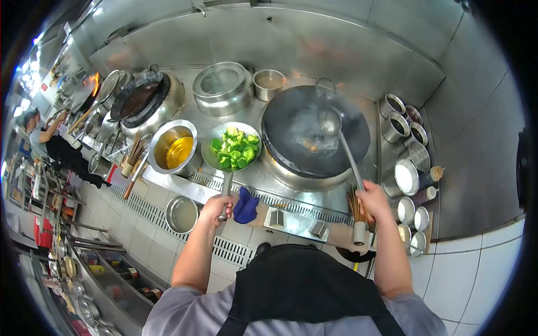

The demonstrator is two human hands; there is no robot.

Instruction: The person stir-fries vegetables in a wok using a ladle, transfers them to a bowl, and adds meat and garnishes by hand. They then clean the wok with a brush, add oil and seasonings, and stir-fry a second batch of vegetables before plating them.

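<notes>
My left hand [217, 209] is closed around the handle of a round, shallow metal strainer [227, 182]. Bright green broccoli florets [235, 148] fill its bowl, left of the large black wok [280, 120]. My right hand [374, 201] grips the long handle of a metal ladle [348, 154], whose round bowl hangs over the wok. Steam rises from a little liquid and small bits at the wok's bottom. Just right of my left hand, a dark blue cloth [245, 206] lies on the stove's front edge.
Left of the strainer stands a metal pot of yellow oil [180, 151]. Seasoning containers [406, 176] and squeeze bottles line the right side. A bamboo brush [356, 215] stands near my right hand. A co-worker [50, 140] stands far left by a flaming wok.
</notes>
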